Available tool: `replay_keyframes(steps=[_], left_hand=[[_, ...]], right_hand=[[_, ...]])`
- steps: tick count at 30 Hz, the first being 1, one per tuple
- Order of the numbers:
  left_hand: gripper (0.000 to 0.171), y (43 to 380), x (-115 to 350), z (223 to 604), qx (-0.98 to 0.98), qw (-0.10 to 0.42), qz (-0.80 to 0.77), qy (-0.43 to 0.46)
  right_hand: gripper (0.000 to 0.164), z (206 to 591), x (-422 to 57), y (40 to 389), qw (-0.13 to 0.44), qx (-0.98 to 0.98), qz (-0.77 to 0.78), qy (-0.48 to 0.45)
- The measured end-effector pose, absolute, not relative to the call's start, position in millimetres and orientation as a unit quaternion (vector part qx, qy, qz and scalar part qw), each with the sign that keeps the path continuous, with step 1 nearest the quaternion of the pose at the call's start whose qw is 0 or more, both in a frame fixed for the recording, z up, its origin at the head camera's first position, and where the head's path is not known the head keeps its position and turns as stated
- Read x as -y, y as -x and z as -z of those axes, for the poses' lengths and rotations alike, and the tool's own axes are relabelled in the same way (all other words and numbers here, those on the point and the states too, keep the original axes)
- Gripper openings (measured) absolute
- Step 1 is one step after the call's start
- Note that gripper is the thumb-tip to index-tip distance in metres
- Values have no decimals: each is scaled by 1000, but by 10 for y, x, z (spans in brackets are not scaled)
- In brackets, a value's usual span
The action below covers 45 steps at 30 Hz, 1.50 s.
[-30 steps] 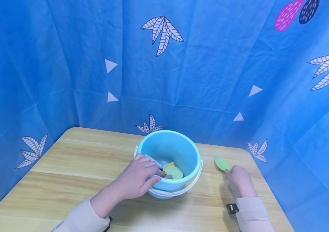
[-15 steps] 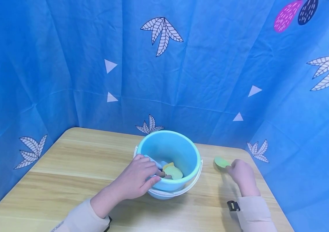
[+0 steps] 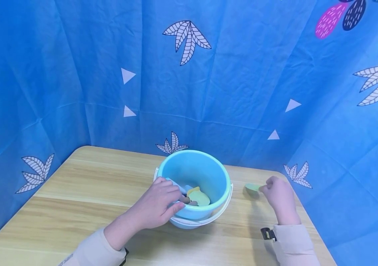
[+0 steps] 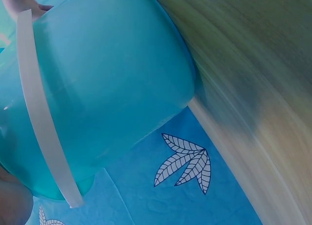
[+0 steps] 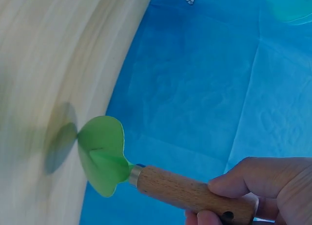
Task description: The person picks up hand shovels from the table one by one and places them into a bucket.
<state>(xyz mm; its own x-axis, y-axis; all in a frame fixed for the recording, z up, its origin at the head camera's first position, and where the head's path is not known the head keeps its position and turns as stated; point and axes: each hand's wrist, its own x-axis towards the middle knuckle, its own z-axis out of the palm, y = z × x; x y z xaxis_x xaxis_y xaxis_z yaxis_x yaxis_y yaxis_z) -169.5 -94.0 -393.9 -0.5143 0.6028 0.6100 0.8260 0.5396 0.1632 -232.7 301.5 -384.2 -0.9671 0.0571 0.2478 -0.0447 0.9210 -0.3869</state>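
A light blue bucket (image 3: 193, 162) stands on the table. My left hand (image 3: 157, 203) grips its near left rim, with fingers over the edge. Inside lie a pale green piece (image 3: 199, 198), a yellow piece (image 3: 193, 190) and brownish handle ends; the hand hides part of them. On the right, my right hand (image 3: 279, 197) holds a small green garden trowel (image 3: 252, 187). In the right wrist view, thumb and fingers close round the trowel's wooden handle (image 5: 170, 187). Its green blade (image 5: 103, 154) points at the tabletop, the tip at or very near the surface.
The bucket's white carry handle (image 3: 213, 218) hangs down over its near side. A wood-grain table (image 3: 92, 184) lies beneath everything. Blue patterned cloth (image 3: 249, 74) hangs behind the table and along both sides.
My right hand has shifted slightly up and tilted the trowel; its blade now points left and appears more edge-on. The left hand and the bucket have stayed in place.
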Motion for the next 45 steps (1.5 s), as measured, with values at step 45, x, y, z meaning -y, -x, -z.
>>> replay_keyframes(steps=[45], left_hand=[[13, 1688, 942, 3928, 833, 260, 231, 430]], right_hand=[[29, 3054, -2748, 2004, 125, 971, -202, -28]])
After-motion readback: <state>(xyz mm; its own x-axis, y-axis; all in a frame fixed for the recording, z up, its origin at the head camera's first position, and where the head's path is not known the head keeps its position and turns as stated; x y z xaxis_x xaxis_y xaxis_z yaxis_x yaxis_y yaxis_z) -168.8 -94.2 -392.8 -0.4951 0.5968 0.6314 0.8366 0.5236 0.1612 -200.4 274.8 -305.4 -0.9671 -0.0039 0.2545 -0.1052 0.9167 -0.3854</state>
